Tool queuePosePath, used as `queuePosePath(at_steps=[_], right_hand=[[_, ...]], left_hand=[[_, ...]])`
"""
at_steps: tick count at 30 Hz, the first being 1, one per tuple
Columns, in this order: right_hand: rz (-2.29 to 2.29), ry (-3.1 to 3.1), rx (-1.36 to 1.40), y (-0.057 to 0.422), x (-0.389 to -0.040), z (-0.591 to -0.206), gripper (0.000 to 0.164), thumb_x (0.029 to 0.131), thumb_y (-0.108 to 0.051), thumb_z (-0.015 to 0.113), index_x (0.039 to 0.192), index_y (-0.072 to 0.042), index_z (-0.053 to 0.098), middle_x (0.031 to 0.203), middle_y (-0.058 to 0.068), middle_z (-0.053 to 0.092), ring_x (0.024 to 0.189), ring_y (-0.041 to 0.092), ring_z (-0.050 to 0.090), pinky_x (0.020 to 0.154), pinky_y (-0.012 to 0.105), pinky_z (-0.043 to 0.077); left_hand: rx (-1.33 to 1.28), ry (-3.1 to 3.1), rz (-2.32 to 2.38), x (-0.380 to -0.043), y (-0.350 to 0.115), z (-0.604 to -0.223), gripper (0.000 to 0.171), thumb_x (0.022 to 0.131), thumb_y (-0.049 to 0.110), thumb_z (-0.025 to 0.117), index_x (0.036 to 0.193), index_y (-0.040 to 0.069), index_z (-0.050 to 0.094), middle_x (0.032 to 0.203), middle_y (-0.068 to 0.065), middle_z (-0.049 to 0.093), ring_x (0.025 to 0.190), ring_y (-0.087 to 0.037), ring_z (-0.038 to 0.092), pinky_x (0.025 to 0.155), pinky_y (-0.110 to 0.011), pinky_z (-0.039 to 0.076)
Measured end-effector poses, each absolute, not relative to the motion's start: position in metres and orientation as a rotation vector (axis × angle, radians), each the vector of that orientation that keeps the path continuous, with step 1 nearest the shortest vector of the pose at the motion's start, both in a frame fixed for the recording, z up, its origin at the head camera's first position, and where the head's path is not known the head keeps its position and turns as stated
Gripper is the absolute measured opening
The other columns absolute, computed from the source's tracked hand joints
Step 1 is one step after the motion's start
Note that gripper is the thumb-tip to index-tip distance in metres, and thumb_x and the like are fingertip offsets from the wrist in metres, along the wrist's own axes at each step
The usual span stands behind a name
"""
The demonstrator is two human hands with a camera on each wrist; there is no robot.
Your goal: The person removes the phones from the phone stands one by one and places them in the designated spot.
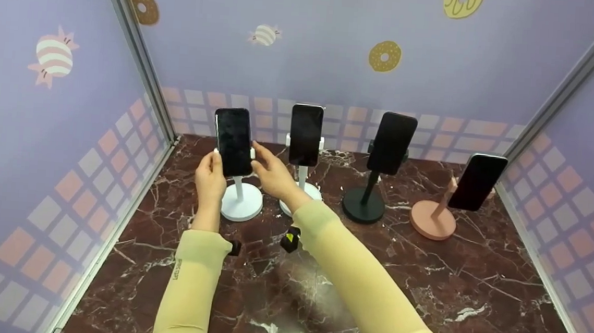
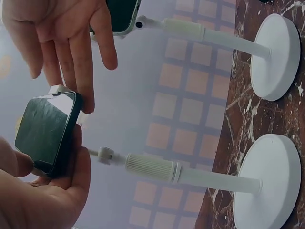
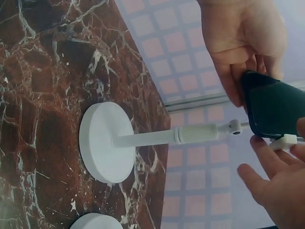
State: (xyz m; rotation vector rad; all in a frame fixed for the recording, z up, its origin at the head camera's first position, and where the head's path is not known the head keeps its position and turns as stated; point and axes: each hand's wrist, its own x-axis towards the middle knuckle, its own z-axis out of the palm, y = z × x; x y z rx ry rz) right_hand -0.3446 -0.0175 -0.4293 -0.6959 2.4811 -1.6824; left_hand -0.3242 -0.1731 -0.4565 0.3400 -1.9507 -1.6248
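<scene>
A black smartphone (image 1: 234, 141) sits upright in the clamp of the leftmost white phone stand (image 1: 242, 202). My left hand (image 1: 210, 179) grips the phone's left edge, thumb at the front and fingers behind, as the left wrist view shows. On the opposite side, my right hand (image 1: 275, 175) reaches to the white clamp arm (image 3: 285, 142). Its fingers (image 2: 82, 71) are extended, some passing behind the clamp arm, with the thumb apart from the screen. The stand's ribbed collar (image 2: 150, 167) shows below the phone in the left wrist view.
To the right stand a second white stand with a phone (image 1: 306, 136), a black stand (image 1: 363, 205) and a pink stand (image 1: 433, 220), both also holding phones. Lilac printed panels (image 1: 324, 74) enclose the dark red marble tabletop (image 1: 268, 284) at the back and sides.
</scene>
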Motion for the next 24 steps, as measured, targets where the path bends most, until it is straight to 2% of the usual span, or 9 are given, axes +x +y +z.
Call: queuePosePath(at_steps=[4,7,11,13,15,18,24], right_hand=[[-1.736,2.521,-0.681,-0.016,-0.343,-0.429,0.048,0.106,-0.004,0.05,0.154,-0.006,0.047,0.147,0.018,0.059,0.117,0.03,0.065,0.102,0.033,0.052],[-1.766,2.531,-0.659,-0.017,-0.341,-0.428,0.044,0.105,-0.004,0.052,0.149,-0.006,0.053,0.139,0.017,0.066,0.111,0.029,0.069,0.092,0.026,0.054],[-1.844,2.527,-0.582,-0.017,-0.338,-0.427,0.038,0.103,-0.005,0.057,0.141,-0.006,0.062,0.122,0.017,0.072,0.092,0.027,0.069,0.072,0.02,0.053],[-1.899,2.521,-0.551,-0.015,-0.335,-0.426,0.035,0.102,-0.006,0.06,0.137,-0.005,0.065,0.116,0.018,0.072,0.085,0.024,0.067,0.068,0.019,0.052],[-1.964,2.497,-0.535,-0.013,-0.333,-0.426,0.032,0.101,-0.006,0.063,0.132,-0.002,0.067,0.115,0.019,0.072,0.085,0.019,0.067,0.07,0.019,0.055],[-2.035,2.473,-0.542,-0.008,-0.328,-0.428,0.027,0.1,-0.005,0.065,0.125,0.003,0.069,0.116,0.02,0.073,0.093,0.016,0.07,0.082,0.023,0.059],[-2.048,2.491,-0.582,0.012,-0.313,-0.432,0.024,0.098,-0.005,0.066,0.119,0.006,0.071,0.118,0.022,0.074,0.107,0.028,0.072,0.091,0.028,0.059]], left_hand=[[0.303,-1.913,-1.641,-0.322,-0.169,-0.457,0.033,0.107,0.011,0.051,0.126,-0.014,0.062,0.127,-0.035,0.065,0.121,-0.044,0.062,0.108,-0.05,0.047],[0.295,-1.896,-1.634,-0.319,-0.168,-0.458,0.031,0.106,0.009,0.051,0.123,-0.014,0.062,0.122,-0.035,0.066,0.114,-0.042,0.063,0.102,-0.048,0.049],[0.301,-1.898,-1.673,-0.312,-0.165,-0.456,0.03,0.107,0.011,0.051,0.124,-0.012,0.062,0.117,-0.031,0.067,0.103,-0.03,0.064,0.089,-0.032,0.05],[0.291,-1.895,-1.717,-0.308,-0.164,-0.455,0.031,0.108,0.012,0.05,0.125,-0.011,0.062,0.11,-0.028,0.067,0.094,-0.022,0.061,0.081,-0.024,0.048],[0.28,-1.89,-1.757,-0.303,-0.161,-0.454,0.032,0.108,0.013,0.05,0.126,-0.011,0.061,0.104,-0.021,0.067,0.088,-0.012,0.057,0.077,-0.018,0.044],[0.252,-1.88,-1.798,-0.294,-0.156,-0.452,0.031,0.108,0.012,0.051,0.125,-0.011,0.061,0.095,-0.01,0.065,0.081,-0.005,0.053,0.074,-0.016,0.044],[0.17,-1.917,-1.757,-0.27,-0.141,-0.453,0.026,0.106,0.009,0.053,0.12,-0.012,0.061,0.079,0.002,0.054,0.074,-0.004,0.047,0.07,-0.018,0.04]])
